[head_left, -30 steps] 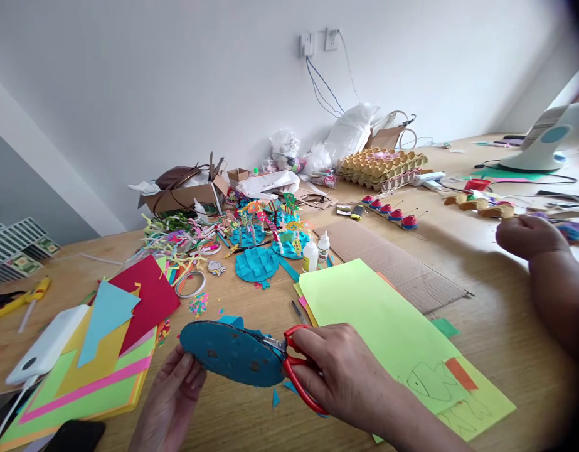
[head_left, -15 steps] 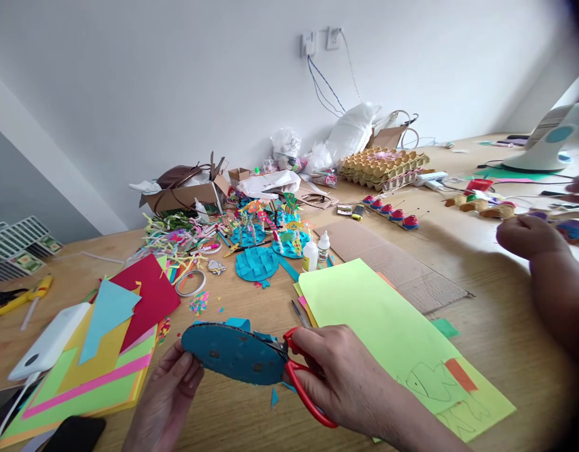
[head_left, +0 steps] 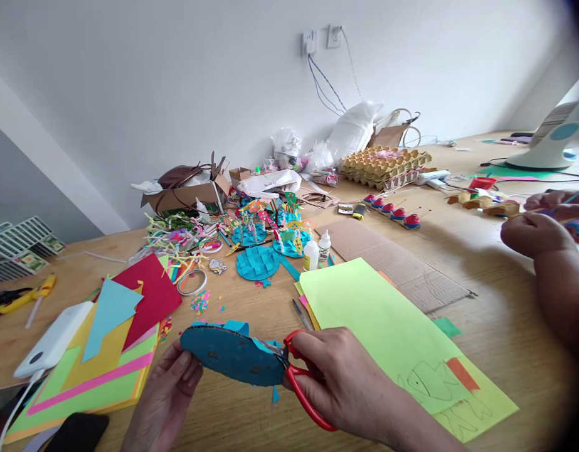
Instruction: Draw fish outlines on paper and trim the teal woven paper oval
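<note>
My left hand (head_left: 174, 380) pinches the left edge of a blue cardboard disc (head_left: 230, 356), tilted so its flat underside faces me. Blue paper strips stick up behind its upper rim. In my right hand (head_left: 348, 383) are red-handled scissors (head_left: 301, 389), with fingers through the loops and the blades at the disc's right edge. How far the blades are apart is hard to see. A small blue scrap (head_left: 275, 395) shows just below the disc.
Lime-green paper (head_left: 364, 314) with pencil drawings lies to the right, coloured sheets (head_left: 105, 383) to the left. Beyond are a woven blue disc (head_left: 258, 263), glue bottles (head_left: 311, 254) and egg trays (head_left: 383, 166). A co-worker's hands (head_left: 536, 235) work at the far right.
The scissors' blades have shifted slightly at the disc's right edge, and the disc has tilted a little. The co-worker's hands at the right have moved closer together.
</note>
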Tool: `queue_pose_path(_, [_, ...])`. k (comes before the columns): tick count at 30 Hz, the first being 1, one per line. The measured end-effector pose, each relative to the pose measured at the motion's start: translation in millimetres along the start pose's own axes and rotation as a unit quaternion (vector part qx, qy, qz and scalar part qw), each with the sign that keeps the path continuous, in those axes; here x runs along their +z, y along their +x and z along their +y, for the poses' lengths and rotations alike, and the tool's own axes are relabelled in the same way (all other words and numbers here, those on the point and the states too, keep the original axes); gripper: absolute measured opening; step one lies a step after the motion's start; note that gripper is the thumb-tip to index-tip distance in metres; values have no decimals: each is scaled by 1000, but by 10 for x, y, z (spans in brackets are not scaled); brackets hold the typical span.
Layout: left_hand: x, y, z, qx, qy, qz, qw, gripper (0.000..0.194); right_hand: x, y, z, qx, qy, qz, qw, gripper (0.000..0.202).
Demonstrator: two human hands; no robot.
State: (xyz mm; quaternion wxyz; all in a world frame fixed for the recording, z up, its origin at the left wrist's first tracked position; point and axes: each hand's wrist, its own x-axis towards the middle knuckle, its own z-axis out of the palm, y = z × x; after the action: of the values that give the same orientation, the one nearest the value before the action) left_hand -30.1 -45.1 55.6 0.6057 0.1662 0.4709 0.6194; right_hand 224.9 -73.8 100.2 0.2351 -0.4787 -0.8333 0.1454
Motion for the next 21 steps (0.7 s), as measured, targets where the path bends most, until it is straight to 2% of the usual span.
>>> queue_pose_path(7, [15, -33, 24, -8, 13, 25, 1000, 41, -38, 2, -26, 15, 15, -30, 999, 17])
queue_pose_path(12, [0, -30, 34, -12, 13, 13, 1000, 39, -47, 0, -31, 16, 26, -36, 999, 15])
queue_pose_path(21, [-69, 8, 49, -13, 24, 35, 999, 43, -55, 7, -29, 15, 80, -66, 994, 17])
